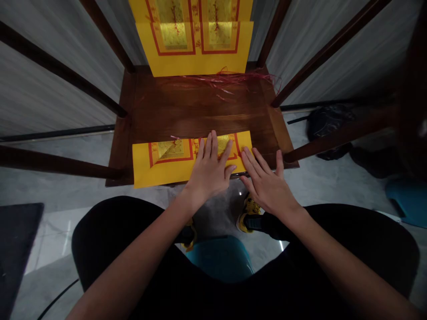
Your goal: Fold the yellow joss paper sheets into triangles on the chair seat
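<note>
A sheet of yellow joss paper (160,173) with red frames and gold foil lies along the front edge of the dark wooden shelf (187,106), apparently folded. Flat on its right half rests my left hand (212,164), fingers stretched out. My right hand (267,182) has its fingers extended too, with the fingertips at the paper's right end. Neither hand grips anything. Farther back, more yellow joss paper sheets (200,64) with the same red and gold print overlap one another.
Loose pink plastic strings (230,80) lie on the shelf by the back sheets. Dark wooden posts (313,49) rise at the shelf's sides. Below me is a teal stool (220,258). A black bag (328,126) sits on the floor at the right, near another teal object (408,200).
</note>
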Demonstrator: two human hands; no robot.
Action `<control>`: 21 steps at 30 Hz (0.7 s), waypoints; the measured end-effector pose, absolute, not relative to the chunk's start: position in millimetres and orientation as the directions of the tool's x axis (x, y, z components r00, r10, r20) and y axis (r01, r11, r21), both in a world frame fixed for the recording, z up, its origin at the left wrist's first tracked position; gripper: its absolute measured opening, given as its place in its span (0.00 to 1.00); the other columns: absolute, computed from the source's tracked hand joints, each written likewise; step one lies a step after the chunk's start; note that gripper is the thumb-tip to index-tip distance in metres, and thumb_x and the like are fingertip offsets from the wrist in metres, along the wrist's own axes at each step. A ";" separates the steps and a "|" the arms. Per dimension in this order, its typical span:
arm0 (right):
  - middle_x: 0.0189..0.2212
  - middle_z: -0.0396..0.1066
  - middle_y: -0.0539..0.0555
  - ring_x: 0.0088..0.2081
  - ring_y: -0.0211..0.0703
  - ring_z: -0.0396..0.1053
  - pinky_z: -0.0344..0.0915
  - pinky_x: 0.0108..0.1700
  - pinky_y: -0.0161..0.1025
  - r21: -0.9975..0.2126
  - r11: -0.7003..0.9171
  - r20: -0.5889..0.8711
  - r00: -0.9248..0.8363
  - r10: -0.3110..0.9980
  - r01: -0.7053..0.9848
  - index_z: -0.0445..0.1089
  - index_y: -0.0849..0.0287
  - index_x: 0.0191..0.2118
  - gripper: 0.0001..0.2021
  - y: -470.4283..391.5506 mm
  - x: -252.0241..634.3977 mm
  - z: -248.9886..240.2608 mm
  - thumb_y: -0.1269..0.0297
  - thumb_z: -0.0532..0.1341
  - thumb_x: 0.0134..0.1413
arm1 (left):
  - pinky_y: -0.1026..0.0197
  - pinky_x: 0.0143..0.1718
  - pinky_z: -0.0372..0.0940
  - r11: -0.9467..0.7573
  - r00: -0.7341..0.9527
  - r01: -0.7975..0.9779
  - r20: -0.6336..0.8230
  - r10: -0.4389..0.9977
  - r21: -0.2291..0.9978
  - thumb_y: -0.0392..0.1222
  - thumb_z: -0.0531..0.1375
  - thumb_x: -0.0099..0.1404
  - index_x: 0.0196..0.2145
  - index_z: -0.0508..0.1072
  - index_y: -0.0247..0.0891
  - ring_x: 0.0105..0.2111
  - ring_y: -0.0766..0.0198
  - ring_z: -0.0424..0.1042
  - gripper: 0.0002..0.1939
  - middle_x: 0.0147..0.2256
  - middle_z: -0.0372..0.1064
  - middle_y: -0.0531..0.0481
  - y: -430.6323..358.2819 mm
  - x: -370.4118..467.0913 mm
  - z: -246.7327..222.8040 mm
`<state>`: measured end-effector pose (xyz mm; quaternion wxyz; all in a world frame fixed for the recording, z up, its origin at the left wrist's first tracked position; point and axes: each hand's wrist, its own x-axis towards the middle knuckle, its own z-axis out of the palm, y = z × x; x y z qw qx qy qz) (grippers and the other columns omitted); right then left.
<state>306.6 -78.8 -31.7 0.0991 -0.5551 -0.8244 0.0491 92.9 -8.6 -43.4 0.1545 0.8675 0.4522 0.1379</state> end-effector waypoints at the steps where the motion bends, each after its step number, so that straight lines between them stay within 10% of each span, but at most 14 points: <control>1: 0.82 0.45 0.59 0.81 0.65 0.47 0.25 0.78 0.80 -0.185 0.369 0.106 -0.355 0.929 0.911 0.21 0.46 0.83 0.41 -83.2 309.0 -31.4 0.57 0.50 0.80 | 0.25 0.79 0.33 -0.536 0.547 0.747 0.096 0.832 0.392 0.51 0.51 0.82 0.80 0.50 0.40 0.81 0.32 0.29 0.35 0.82 0.22 0.37 -9.2 93.9 -43.0; 7: 0.83 0.38 0.64 0.82 0.68 0.41 0.30 0.76 0.81 -0.196 0.386 -0.032 -0.400 0.916 0.901 0.14 0.52 0.81 0.52 -93.5 339.4 -35.6 0.70 0.55 0.69 | 0.21 0.77 0.29 -0.549 0.611 0.718 -0.008 0.792 0.428 0.43 0.53 0.81 0.77 0.57 0.47 0.81 0.36 0.26 0.30 0.83 0.26 0.40 -6.5 93.9 -34.3; 11: 0.80 0.51 0.62 0.77 0.69 0.53 0.48 0.74 0.76 -0.372 0.301 0.067 -0.298 0.952 0.878 0.26 0.46 0.83 0.57 -79.0 349.2 -28.5 0.78 0.54 0.53 | 0.22 0.77 0.36 -0.526 0.647 0.664 -0.058 0.760 0.531 0.36 0.58 0.76 0.60 0.71 0.43 0.81 0.38 0.37 0.17 0.80 0.47 0.41 5.1 99.6 -24.9; 16: 0.66 0.68 0.61 0.63 0.61 0.68 0.64 0.67 0.62 -0.656 0.207 0.323 0.023 0.946 0.726 0.49 0.49 0.78 0.42 -44.5 327.9 -16.9 0.74 0.53 0.57 | 0.25 0.74 0.45 -0.533 0.631 0.580 0.074 0.772 0.616 0.35 0.64 0.69 0.42 0.74 0.44 0.68 0.43 0.64 0.06 0.59 0.77 0.46 21.9 102.5 -8.4; 21: 0.49 0.78 0.57 0.52 0.52 0.75 0.71 0.58 0.50 -0.801 0.301 0.291 -0.102 0.951 0.517 0.72 0.52 0.55 0.18 -21.8 292.7 -16.0 0.71 0.51 0.67 | 0.38 0.71 0.55 -0.535 0.656 0.472 0.126 0.744 0.701 0.31 0.61 0.66 0.36 0.77 0.43 0.55 0.53 0.76 0.09 0.44 0.81 0.52 26.0 59.9 21.2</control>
